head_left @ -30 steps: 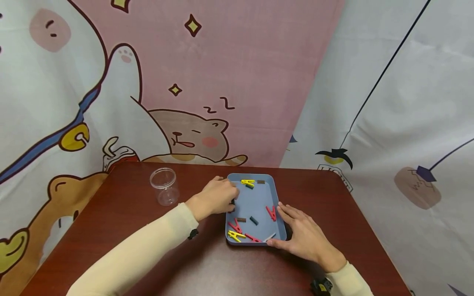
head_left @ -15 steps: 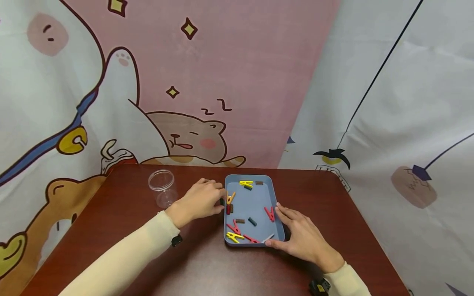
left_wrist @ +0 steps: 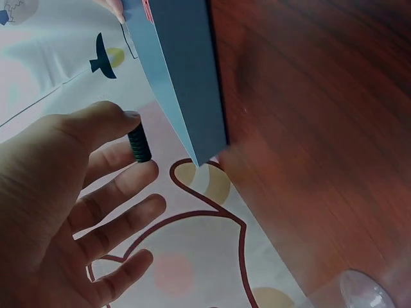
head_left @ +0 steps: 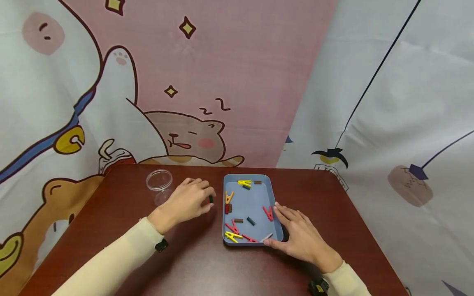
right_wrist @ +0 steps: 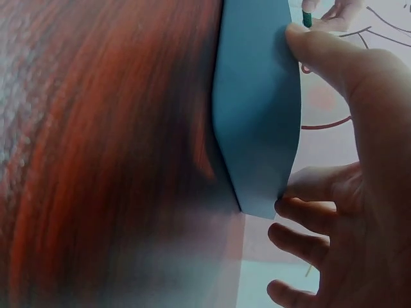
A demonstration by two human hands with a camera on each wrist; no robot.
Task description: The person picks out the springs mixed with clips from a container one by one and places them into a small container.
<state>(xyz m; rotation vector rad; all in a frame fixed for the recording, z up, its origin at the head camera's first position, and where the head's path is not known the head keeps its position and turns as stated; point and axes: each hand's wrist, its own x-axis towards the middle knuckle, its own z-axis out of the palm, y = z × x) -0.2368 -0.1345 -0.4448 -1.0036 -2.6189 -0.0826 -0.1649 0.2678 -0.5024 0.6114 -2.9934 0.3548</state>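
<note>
My left hand point(head_left: 185, 202) is above the table between the clear jar and the blue tray point(head_left: 249, 202). Its thumb and fingertips pinch a small dark green spring point(left_wrist: 139, 144), while the other fingers are spread. My right hand point(head_left: 304, 236) rests at the tray's right side, thumb on the near rim and fingers along the side wall. Inside the tray lie red clips point(head_left: 268, 213), yellow clips point(head_left: 233, 236), an orange clip point(head_left: 228, 198), another green spring point(head_left: 251, 220), a red spring point(head_left: 226, 209) and several brown springs point(head_left: 238, 220).
A clear open-topped jar point(head_left: 159, 181) stands on the brown table point(head_left: 192, 255) behind my left hand, partly hidden by it. A thin white piece point(head_left: 267, 237) lies near the tray's front right corner. A printed curtain point(head_left: 237, 82) hangs behind the table.
My left hand has come out of the tray with the green spring and moved left toward the jar. The right hand stays at the tray's side.
</note>
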